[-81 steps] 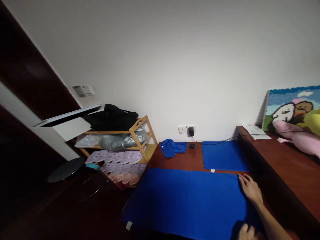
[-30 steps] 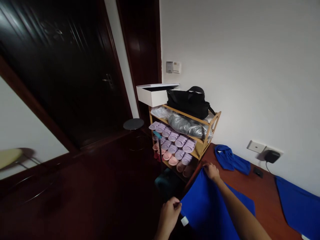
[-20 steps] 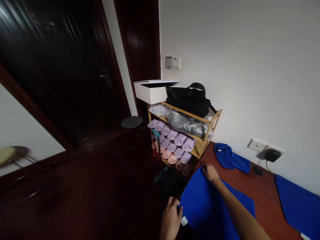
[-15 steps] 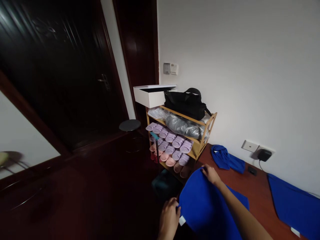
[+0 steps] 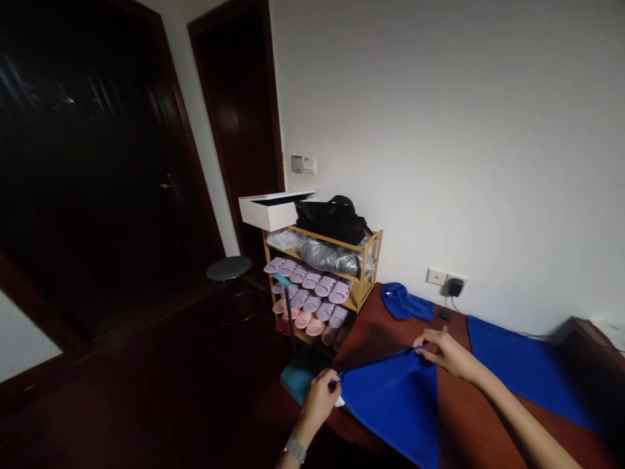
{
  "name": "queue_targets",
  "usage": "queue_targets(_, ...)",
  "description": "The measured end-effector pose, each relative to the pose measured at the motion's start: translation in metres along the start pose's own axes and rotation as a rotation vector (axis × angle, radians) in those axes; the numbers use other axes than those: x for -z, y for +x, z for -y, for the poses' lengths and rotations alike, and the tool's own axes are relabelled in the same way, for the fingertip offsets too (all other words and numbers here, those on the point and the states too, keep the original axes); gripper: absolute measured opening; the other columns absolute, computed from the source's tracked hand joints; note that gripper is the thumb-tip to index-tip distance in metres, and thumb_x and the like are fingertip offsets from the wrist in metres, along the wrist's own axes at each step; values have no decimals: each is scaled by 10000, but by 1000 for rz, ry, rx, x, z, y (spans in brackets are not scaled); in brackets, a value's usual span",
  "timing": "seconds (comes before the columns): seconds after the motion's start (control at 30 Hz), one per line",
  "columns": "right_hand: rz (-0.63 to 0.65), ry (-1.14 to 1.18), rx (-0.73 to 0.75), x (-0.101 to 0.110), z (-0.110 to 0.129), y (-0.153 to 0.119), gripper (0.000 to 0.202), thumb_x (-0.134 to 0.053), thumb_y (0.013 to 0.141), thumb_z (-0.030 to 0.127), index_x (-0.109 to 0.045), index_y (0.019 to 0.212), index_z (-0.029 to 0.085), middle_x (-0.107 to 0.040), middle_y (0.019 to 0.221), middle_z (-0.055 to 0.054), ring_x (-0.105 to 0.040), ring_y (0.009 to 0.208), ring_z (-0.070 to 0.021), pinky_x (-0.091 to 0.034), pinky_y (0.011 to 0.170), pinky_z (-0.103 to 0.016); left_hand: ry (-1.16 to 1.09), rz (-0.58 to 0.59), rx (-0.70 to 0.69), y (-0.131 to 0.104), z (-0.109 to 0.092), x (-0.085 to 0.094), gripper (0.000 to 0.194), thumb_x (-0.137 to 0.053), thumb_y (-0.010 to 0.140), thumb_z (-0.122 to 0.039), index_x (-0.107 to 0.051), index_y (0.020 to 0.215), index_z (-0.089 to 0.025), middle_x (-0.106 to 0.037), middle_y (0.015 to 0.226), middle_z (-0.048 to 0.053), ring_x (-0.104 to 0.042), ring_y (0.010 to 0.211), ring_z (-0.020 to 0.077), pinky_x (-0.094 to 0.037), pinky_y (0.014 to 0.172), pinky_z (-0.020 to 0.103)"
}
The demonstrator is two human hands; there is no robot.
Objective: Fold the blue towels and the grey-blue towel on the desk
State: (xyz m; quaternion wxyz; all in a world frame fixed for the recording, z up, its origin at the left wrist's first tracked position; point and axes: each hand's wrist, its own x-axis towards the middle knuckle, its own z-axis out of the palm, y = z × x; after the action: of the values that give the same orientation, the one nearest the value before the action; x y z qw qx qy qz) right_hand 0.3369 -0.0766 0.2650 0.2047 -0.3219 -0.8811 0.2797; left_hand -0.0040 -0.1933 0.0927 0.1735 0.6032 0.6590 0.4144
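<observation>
A blue cloth stretches between my two hands over the corner of a reddish-brown table. My left hand, with a watch on the wrist, pinches its left corner beside a small white tag. Farther right, my right hand has its fingers closed on the cloth's upper edge. A crumpled blue cloth lies on the table near the wall. Another blue cloth is spread flat on the right side.
Beyond the table stands a wooden rack with several slippers, a black bag and a white box. A round stool is left of it. A plug sits in the wall socket.
The view has shifted to the right. The held cloth has come down from a raised, bulging shape to lie lower over the table, its top edge pulled straighter between my hands.
</observation>
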Motion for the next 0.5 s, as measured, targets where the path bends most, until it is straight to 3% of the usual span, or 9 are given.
queue_targets(0.17,-226,-10,-65,50,19,-69,370,-594,940,568,-743,1070,255,-751,1092,-78,-682,1034,-248,-530,955,-374,-126,-119,-260,8,-67,38,112,-612,790,-184,-694,742,-244,-787,914,39,-743,854,207,-575,810,312)
queue_targets(0.33,-515,36,-79,90,47,-134,397,-630,913,597,-778,1103,281,-752,1117,-86,-687,1046,-262,-542,967,-397,-114,-149,-486,21,-165,83,103,-615,799,-195,-693,770,-255,-780,913,27,-736,878,205,-566,834,315)
queue_targets(0.5,-629,190,-154,107,68,-182,399,-701,839,626,-802,953,258,-761,1002,-74,-692,962,-254,-575,866,-372,-96,-58,-507,42,-247,106,141,-555,684,-156,-650,734,-248,-741,829,7,-712,833,206,-551,805,316)
